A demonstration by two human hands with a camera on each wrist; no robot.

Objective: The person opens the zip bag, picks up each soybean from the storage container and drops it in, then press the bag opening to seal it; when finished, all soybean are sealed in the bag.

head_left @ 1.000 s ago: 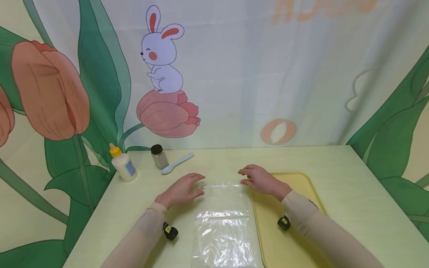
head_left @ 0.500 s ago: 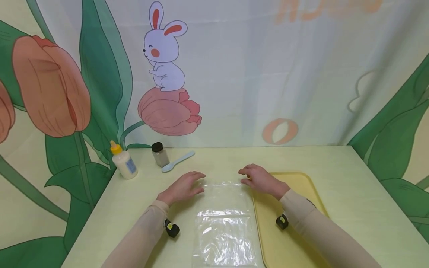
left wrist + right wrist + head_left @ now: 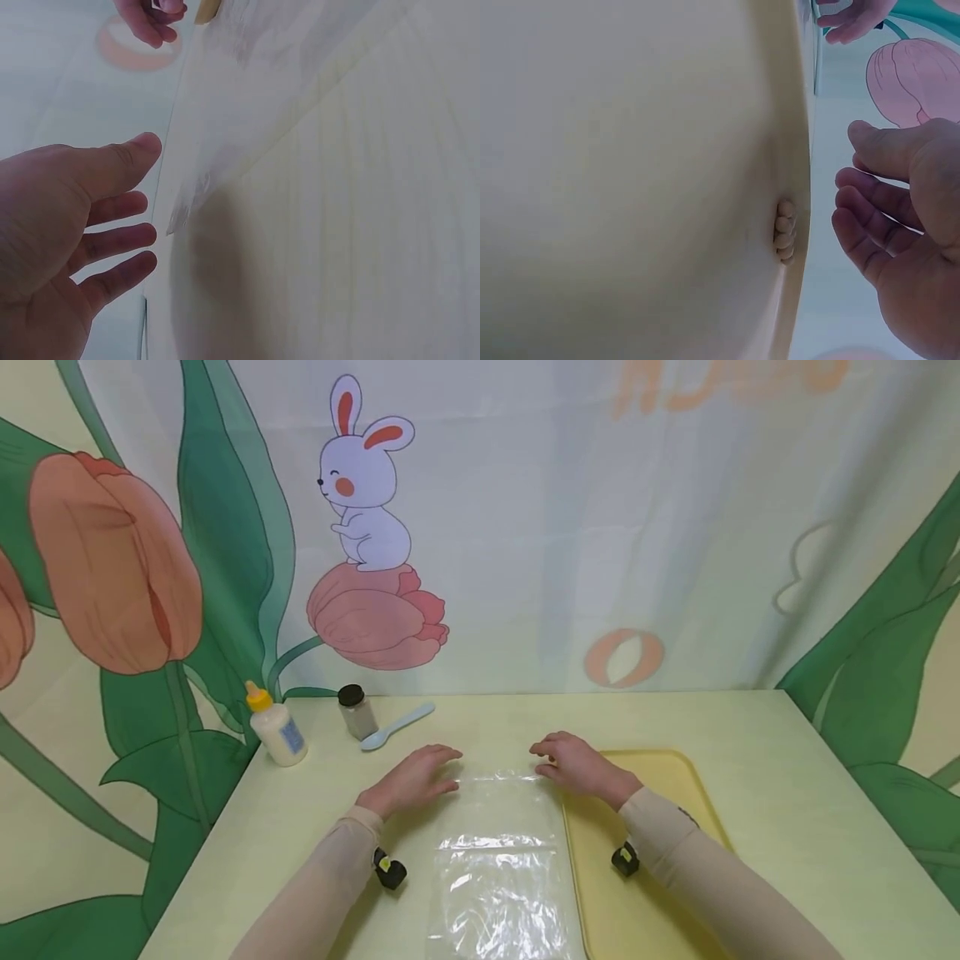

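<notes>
A clear plastic bag (image 3: 495,860) lies flat on the table between both hands. My left hand (image 3: 411,781) hovers beside the bag's far left corner; in the left wrist view its fingers are apart and hold nothing. Over the tray's far left corner hangs my right hand (image 3: 581,766), close to the bag's far right corner. The right wrist view shows its fingers loosely bent around nothing. Under that hand, the yellow tray (image 3: 622,893) carries a small row of tan, rounded lumps (image 3: 784,232) against its edge; what they are is unclear, and the head view hides them.
At the back left stand a white glue bottle (image 3: 279,731) with a yellow cap and a small jar (image 3: 358,714) with a black lid. A pale blue plastic spoon (image 3: 397,727) lies next to the jar. A printed curtain (image 3: 525,527) hangs behind the table.
Both hands have drifted very slightly toward each other. The bag, tray, bottle, jar and spoon keep their places; the head view tilts a little.
</notes>
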